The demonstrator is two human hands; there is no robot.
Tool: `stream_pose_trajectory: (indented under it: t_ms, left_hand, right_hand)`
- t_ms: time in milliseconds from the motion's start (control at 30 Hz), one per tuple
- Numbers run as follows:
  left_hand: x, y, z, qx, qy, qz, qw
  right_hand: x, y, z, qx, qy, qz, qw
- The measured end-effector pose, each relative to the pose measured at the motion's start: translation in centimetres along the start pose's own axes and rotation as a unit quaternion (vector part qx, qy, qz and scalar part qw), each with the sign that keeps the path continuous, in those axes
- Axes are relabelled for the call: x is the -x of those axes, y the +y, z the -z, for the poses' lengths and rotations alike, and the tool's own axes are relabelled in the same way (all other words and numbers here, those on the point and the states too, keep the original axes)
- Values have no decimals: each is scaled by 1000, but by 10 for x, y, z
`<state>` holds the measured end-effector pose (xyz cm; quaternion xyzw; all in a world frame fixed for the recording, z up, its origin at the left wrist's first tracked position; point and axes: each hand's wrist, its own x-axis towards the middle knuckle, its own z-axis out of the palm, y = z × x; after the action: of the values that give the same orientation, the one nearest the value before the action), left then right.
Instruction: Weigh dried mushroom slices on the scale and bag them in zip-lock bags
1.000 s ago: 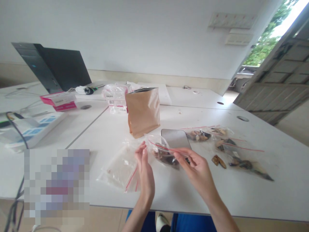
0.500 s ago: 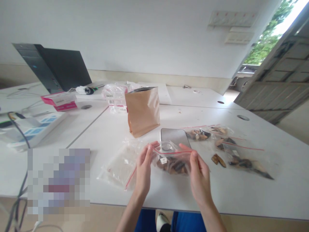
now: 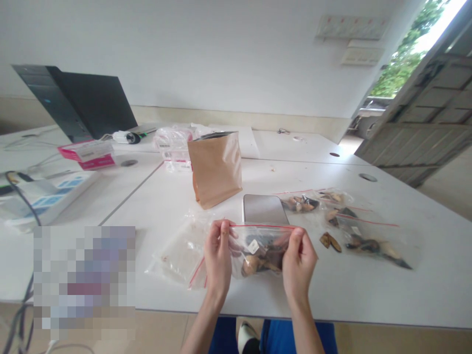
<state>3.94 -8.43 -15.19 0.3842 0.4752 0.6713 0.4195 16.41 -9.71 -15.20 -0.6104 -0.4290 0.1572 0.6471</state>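
Between my two hands is a clear zip bag [image 3: 260, 253] with a red strip along its top, holding dark and tan dried pieces and a small white packet. My left hand [image 3: 218, 255] pinches the bag's left top corner, and my right hand [image 3: 299, 258] pinches the right one. The red strip runs straight and taut between them. Just behind the bag lies a flat scale with a silver top [image 3: 264, 209], its near part covered by the bag. Flat, clear zip bags [image 3: 179, 253] lie beside my left hand. Two loose dried pieces [image 3: 331, 242] rest right of my right hand.
Several filled zip bags [image 3: 376, 246] lie on the right. A brown paper bag [image 3: 217, 169] stands behind the scale. Farther left are a pink box [image 3: 96, 161], a black computer tower [image 3: 94, 103] and a power strip [image 3: 55, 196] with cables. A blurred-out patch covers the front left.
The bag's mouth, gaping and slack before, is now pulled flat and straight. My right hand's fingers have closed in on its corner, and the bag hangs more upright.
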Motion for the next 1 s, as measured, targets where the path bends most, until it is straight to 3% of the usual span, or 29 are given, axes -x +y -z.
stream_pose_trajectory:
  t_ms: [133, 267, 367, 567, 767, 1000]
  left_hand:
    - [-3, -3, 2, -19, -16, -2, 1000]
    - [-4, -3, 7, -33, -87, 18, 996]
    - [1, -3, 11, -37, -108, 52, 992]
    - [9, -7, 17, -21, -58, 82, 995]
    - [5, -16, 23, 31, -32, 86, 995]
    - [8, -18, 28, 28, -20, 88, 996]
  right_hand:
    - [-3, 4, 3, -5, -27, -33, 999]
    - [-6, 13, 11, 12, -66, -73, 995]
    - [-5, 19, 15, 40, -92, -61, 993]
    - [-2, 24, 21, 41, -125, -3, 991]
    - [-4, 26, 32, -10, -167, -18, 986]
    - [-5, 29, 39, -12, -117, -25, 993]
